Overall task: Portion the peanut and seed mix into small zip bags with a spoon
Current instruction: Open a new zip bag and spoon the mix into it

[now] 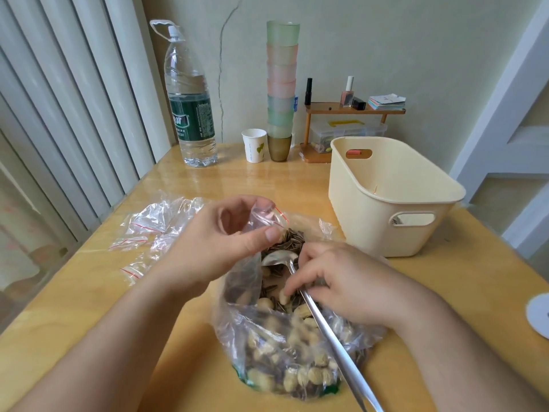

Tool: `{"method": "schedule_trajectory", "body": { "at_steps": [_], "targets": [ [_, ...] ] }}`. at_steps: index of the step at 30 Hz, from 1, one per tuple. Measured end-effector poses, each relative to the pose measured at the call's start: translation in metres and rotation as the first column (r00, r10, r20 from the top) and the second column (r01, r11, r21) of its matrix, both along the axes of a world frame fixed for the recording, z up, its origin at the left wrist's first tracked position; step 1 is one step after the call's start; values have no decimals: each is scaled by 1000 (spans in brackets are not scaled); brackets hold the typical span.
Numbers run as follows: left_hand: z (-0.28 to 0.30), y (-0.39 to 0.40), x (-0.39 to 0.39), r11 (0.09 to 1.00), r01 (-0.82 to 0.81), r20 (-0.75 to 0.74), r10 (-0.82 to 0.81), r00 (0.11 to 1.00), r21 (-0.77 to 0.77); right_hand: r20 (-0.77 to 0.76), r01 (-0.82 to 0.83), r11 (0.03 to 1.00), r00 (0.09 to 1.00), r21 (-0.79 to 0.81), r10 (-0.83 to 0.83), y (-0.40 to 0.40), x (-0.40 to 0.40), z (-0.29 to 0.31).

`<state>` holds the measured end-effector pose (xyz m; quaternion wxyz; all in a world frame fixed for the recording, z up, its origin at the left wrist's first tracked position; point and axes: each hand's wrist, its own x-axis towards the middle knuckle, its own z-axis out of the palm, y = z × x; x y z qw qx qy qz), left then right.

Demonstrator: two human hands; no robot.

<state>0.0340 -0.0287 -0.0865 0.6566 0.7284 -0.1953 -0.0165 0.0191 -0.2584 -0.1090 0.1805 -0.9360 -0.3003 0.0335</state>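
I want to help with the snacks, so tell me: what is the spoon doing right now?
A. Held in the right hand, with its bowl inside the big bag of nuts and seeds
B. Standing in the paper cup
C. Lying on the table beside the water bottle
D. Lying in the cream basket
A: the right hand holds the spoon by its handle, and the spoon's bowl sits over the peanuts and seeds in the big bag.
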Motion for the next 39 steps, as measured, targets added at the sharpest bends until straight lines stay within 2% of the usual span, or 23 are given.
{"method": "schedule_trajectory", "body": {
  "at_steps": [3, 5, 8, 10, 12, 14, 16, 20, 22, 24, 26, 28, 30, 31, 34, 35, 38, 39],
  "targets": [
    [5, 11, 3, 997, 74, -157, -73, 985, -2, 98, 6, 1000, 995, 13, -7, 2, 2, -4],
    [8, 17, 4, 994, 101, -250, -90, 964, 32, 168, 40, 986, 984, 160, -67, -4, 6, -6],
    [10, 23, 3, 985, 108, -341, -57, 938, 135, 227, 100, 903, 951, 417, -210, -10, 10, -4],
    [12, 25, 2, 980, 131, -390, -62, 918, 153, 227, 161, 845, 922, 510, -312, -10, 8, -1],
    [14, 27, 0, 970, 180, -429, -95, 898, 162, 141, 210, 797, 928, 566, -344, -11, 5, 4],
    [16, 29, -1, 954, 239, -441, -139, 887, 180, 102, 230, 828, 941, 511, -324, -13, 2, 8],
    [18, 32, -3, 937, 290, -431, -183, 884, 196, 153, 214, 903, 946, 372, -287, -13, -2, 12],
    [20, 33, -5, 905, 373, -426, -260, 866, 205, 157, 226, 904, 941, 363, -298, -13, -12, 34],
    [19, 33, -7, 882, 441, -435, -336, 836, 166, 105, 243, 930, 954, 275, -280, -10, -18, 45],
    [20, 35, -8, 833, 532, -440, -426, 791, 150, 80, 241, 965, 965, 107, -250, -4, -24, 51],
    [19, 38, -9, 751, 635, -417, -525, 742, 184, 48, 256, 966, 965, 35, -258, -1, -29, 52],
    [13, 39, -12, 703, 653, -367, -549, 750, 283, -5, 283, 959, 959, 23, -283, -4, -34, 51],
    [10, 40, -13, 731, 584, -316, -494, 810, 353, -23, 309, 951, 951, -21, -309, -4, -40, 53],
    [8, 40, -12, 740, 592, -330, -499, 802, 319, -33, 317, 948, 948, -31, -318, -4, -43, 54],
    [9, 38, -13, 669, 736, -403, -648, 647, 106, -138, 353, 935, 925, -35, -354, 1, -52, 56],
    [10, 37, -15, 658, 746, -408, -656, 634, 101, -196, 365, 930, 910, -38, -365, 3, -54, 54],
    [9, 32, -18, 701, 692, -368, -606, 705, 170, -355, 434, 899, 851, 60, -388, 9, -58, 43],
    [9, 32, -16, 686, 717, -374, -636, 675, 129, -403, 466, 877, 830, 118, -387, 11, -58, 38]
  ]
}}
